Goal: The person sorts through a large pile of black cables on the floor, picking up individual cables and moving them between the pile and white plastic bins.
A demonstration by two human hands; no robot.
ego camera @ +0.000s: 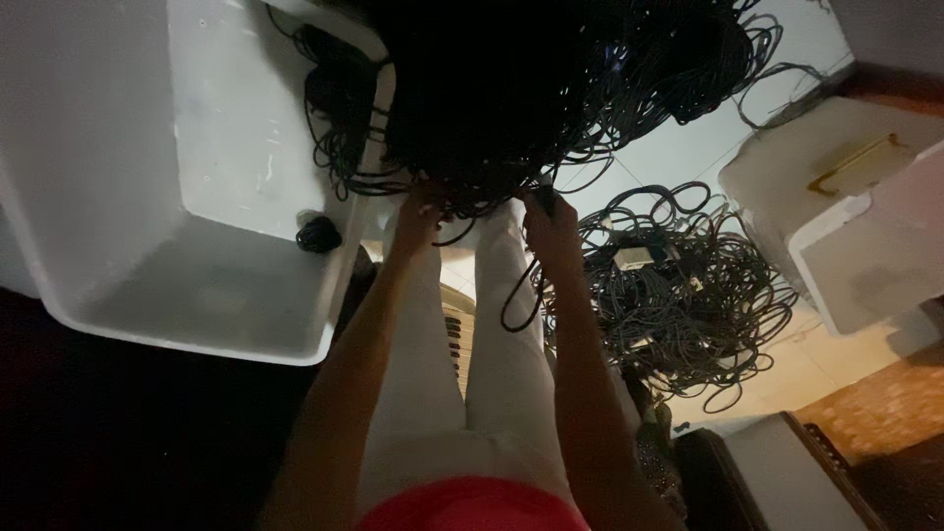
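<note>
A big tangled heap of black cables (551, 88) fills the top middle of the view. My left hand (417, 218) reaches into its lower edge and grips strands there. My right hand (553, 228) is closed on a black cable whose loop (519, 295) hangs down below it. Both arms stretch forward over my legs in white trousers (492, 364). The fingertips are partly hidden among the cables.
A large white foam box (197, 197) stands at the left with a small black cable coil (319, 234) inside. A second pile of grey-black cables (678, 285) lies on the pale floor at the right. Another white foam box (846, 206) stands at far right.
</note>
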